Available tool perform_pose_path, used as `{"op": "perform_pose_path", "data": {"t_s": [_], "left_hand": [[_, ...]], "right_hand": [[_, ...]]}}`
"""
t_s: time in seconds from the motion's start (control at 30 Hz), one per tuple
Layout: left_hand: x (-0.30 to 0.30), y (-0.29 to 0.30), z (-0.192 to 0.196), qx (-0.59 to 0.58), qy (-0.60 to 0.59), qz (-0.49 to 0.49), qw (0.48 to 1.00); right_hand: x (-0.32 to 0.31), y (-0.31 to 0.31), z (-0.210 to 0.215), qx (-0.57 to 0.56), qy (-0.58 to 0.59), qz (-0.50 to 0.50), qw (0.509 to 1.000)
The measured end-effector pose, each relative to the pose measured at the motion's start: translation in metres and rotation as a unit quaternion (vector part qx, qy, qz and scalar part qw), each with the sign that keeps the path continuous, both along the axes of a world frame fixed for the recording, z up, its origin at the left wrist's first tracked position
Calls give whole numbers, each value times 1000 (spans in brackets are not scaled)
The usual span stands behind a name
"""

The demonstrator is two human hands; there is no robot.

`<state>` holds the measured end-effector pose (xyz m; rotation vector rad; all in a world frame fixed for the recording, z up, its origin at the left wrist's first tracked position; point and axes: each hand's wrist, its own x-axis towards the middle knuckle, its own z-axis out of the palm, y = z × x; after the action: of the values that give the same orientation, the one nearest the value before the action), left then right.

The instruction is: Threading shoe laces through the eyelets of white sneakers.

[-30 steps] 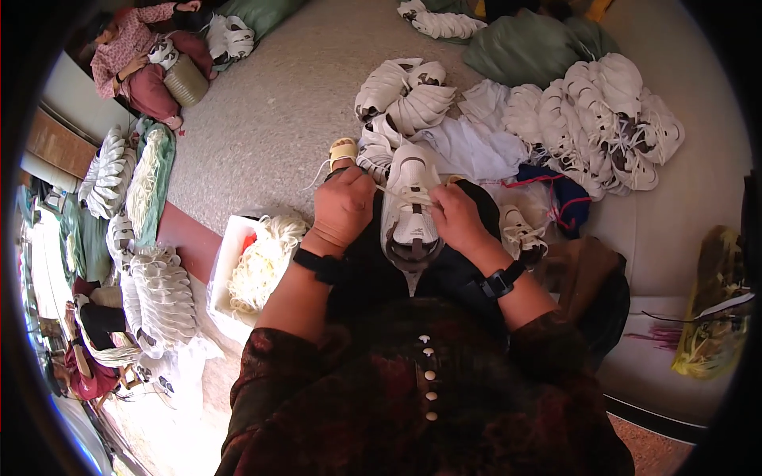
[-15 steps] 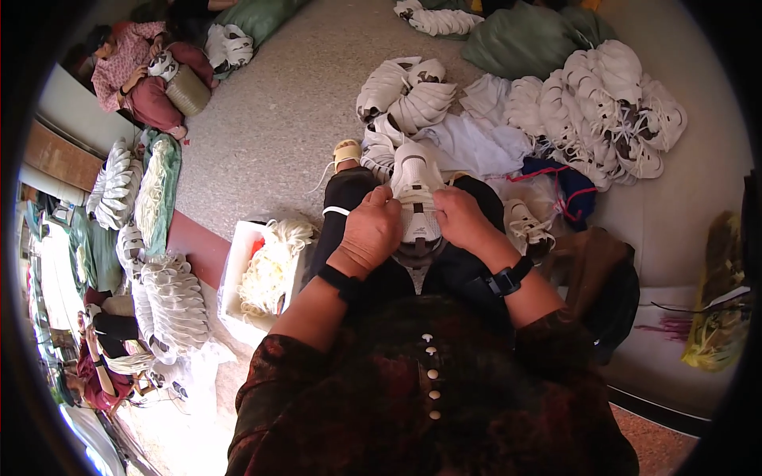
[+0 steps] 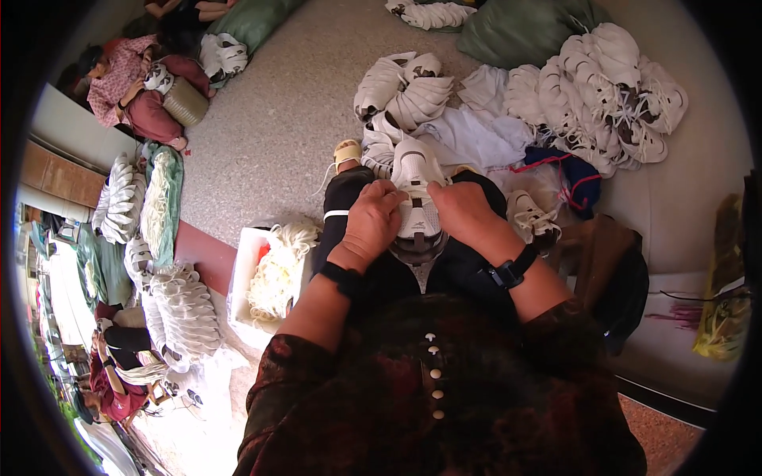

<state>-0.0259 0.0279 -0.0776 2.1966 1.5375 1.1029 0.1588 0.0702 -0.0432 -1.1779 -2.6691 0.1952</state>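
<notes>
grey speckled floor point(image 3: 262, 135) spreads wide, heaped with white shoes point(image 3: 603, 87) beyond the lap. nearer, left of the lap, sits a white box of laces point(image 3: 274, 270). on the lap rests one white shoe point(image 3: 418, 202), toe pointing away. the left hand point(image 3: 373, 226) has come in from the side since a second ago; now it and the right hand point(image 3: 460, 210) pinch its lacing, fingers closed, so the threading goes on.

I see a white sneaker point(image 3: 418, 198) resting on my lap, toe pointing away from me, its tongue and lacing area facing up, with the heel end nearest my body.
</notes>
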Motion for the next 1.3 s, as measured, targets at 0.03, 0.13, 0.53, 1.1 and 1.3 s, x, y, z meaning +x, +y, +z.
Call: {"op": "perform_pose_path", "data": {"t_s": [0.03,0.13,0.53,1.1,1.3], "left_hand": [[-1,1,0,-4,-5,-10,1000],[-3,3,1,-8,-3,-25,1000],[-2,15,6,-3,39,-66,997],[-3,19,5,96,121,-153,976],[-10,0,9,-6,-12,-36,999]], "right_hand": [[2,2,0,29,-12,20,999],[12,7,2,10,-84,6,996],[9,30,-8,-475,184,-114,853],[28,13,-7,137,-39,188,972],[47,13,-16,78,-41,175,981]]}}
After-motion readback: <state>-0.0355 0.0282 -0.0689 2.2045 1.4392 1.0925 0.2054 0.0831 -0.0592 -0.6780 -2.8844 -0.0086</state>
